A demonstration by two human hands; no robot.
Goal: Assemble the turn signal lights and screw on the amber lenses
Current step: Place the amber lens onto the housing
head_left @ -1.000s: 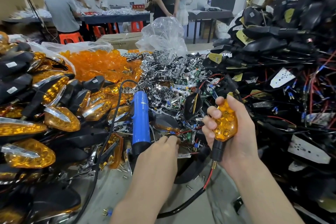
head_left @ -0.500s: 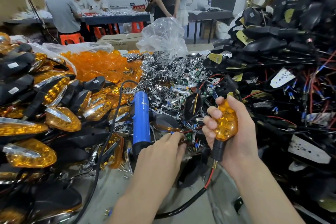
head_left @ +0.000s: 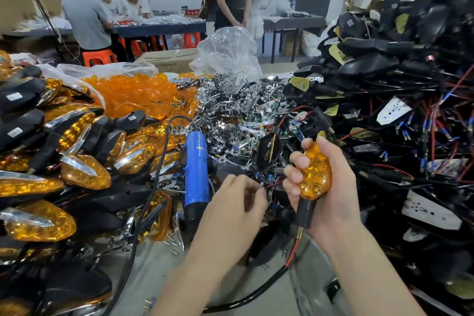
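- Right hand (head_left: 338, 187) grips turn signal light (head_left: 306, 209), right of blue screwdriver (head_left: 196, 172); lens (head_left: 315, 169) faces up, likely for fastening access.
- Left hand (head_left: 238, 205) beside screwdriver: fingers blurred, so its grip state cannot be told.

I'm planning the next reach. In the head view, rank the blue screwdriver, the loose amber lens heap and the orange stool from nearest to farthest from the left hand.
From the left hand:
1. Blue screwdriver, just to its left.
2. Loose amber lens heap, farther back and left on the table.
3. Orange stool, beyond the table, far left background.
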